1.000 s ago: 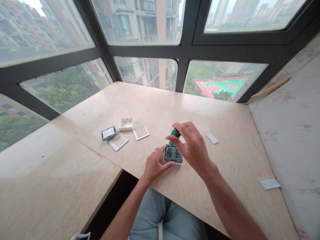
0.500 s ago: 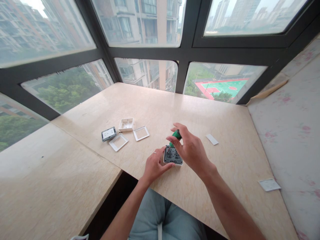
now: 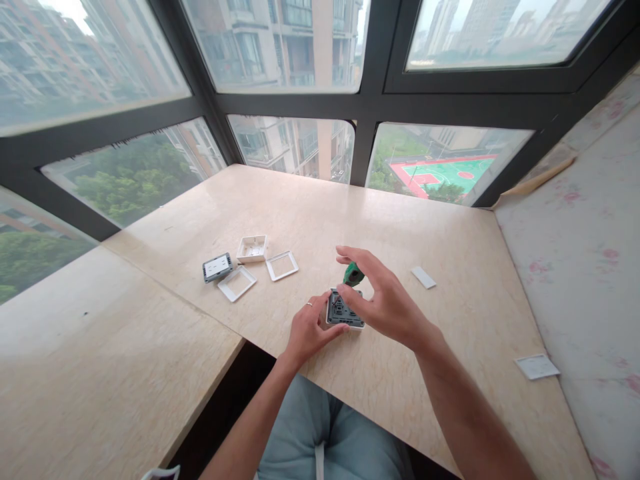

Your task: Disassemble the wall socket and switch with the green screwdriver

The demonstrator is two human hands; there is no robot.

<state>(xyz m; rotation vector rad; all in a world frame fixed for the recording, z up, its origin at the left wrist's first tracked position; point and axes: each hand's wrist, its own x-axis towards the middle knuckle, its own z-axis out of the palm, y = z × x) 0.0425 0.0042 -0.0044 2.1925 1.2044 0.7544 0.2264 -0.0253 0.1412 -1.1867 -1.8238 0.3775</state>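
My left hand (image 3: 311, 333) grips the near-left side of a wall socket (image 3: 345, 316), its thumb along the front edge and its fingers at the left. The socket has a dark grey face in a white box and lies on the tabletop. Over it, my right hand (image 3: 387, 300) is curled round the green handle of a screwdriver (image 3: 353, 275), index finger stretched out past it. The screwdriver's shaft slants down to the left part of the grey face; its tip is too small to make out clearly. My right thumb hides some of the socket.
Left of my hands lie another socket insert (image 3: 217, 267), an open white box (image 3: 253, 249) and two white frames (image 3: 237, 284), (image 3: 283, 266). A small white plate (image 3: 424, 277) and a larger white cover (image 3: 537, 367) lie to the right. Windows border the marbled tabletop (image 3: 325, 213).
My right hand has rotated about the screwdriver handle, its thumb moving lower and the fingers spreading more. The handle tilts differently. My left hand and the socket stay put.
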